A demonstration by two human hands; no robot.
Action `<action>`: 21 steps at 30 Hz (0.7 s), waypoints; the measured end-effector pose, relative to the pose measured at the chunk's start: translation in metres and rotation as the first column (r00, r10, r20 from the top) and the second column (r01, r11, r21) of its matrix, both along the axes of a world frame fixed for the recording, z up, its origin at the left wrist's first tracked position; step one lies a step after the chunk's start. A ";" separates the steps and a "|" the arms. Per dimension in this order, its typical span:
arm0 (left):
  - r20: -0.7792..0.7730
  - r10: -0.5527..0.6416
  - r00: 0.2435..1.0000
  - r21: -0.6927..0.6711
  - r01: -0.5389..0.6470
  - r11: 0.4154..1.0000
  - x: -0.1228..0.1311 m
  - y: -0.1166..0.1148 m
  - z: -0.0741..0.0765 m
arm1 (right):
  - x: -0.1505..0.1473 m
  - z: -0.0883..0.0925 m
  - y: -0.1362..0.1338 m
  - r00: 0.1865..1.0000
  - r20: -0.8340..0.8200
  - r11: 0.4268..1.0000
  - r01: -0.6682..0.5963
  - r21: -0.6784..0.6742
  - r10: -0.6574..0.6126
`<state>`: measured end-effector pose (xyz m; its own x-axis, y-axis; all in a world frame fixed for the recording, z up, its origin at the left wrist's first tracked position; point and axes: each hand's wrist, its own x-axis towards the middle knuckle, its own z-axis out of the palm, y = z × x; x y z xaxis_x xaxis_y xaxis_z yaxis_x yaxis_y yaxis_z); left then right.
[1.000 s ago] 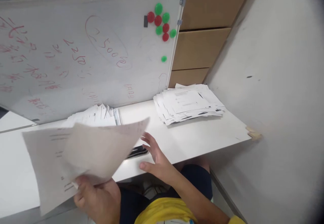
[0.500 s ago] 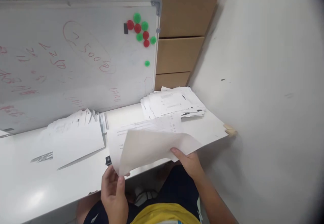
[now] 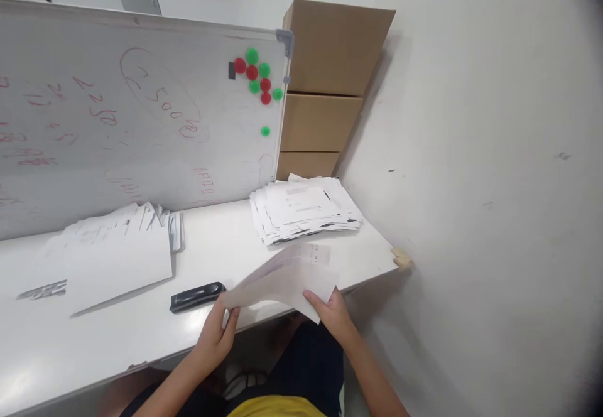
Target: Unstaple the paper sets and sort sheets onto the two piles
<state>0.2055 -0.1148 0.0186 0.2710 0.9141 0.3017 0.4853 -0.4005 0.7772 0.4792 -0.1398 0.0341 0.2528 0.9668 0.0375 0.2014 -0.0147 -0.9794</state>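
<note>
Fingers of the left hand [image 3: 217, 336]: closed on the near left edge of the held paper [image 3: 282, 284], with the thumb seen on the near side.
Fingers of the right hand [image 3: 338, 318]: pinched on its right part, the thumb laid over the face turned to the viewer; the other fingers are mostly hidden behind.
Held paper: suspended between both hands above the front edge of the white surface [image 3: 211, 232], bowed upward in the middle; print is shown near its far right corner. Whether one sheet or several are held cannot be told.
Step in hand: judged to be the handling and squaring of loose paper, gripped at both sides.
Next move: a steady grip on both edges seems called for, with the bow eased out so that no crease is made.
Black stapler-like tool [image 3: 198, 297]: laid on the surface just beside the left fingers; contact with them cannot be told.
Right-hand stack [image 3: 306, 206]: piled unevenly beyond the held paper, its edges fanned.
Left-hand pile [image 3: 122, 257]: spread on the surface, well apart from the right-hand stack.
Whiteboard [image 3: 164, 166]: stood along the back, marked in red, with magnets [image 3: 252, 73] clustered near one corner.
Cardboard boxes [image 3: 330, 49]: stacked beside the whiteboard, behind the right-hand stack.
</note>
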 end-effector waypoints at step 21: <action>-0.007 -0.159 0.987 -0.155 0.156 0.976 0.011 0.018 0.016 | 0.019 -0.021 0.017 0.998 0.013 0.988 -0.062 0.140 0.060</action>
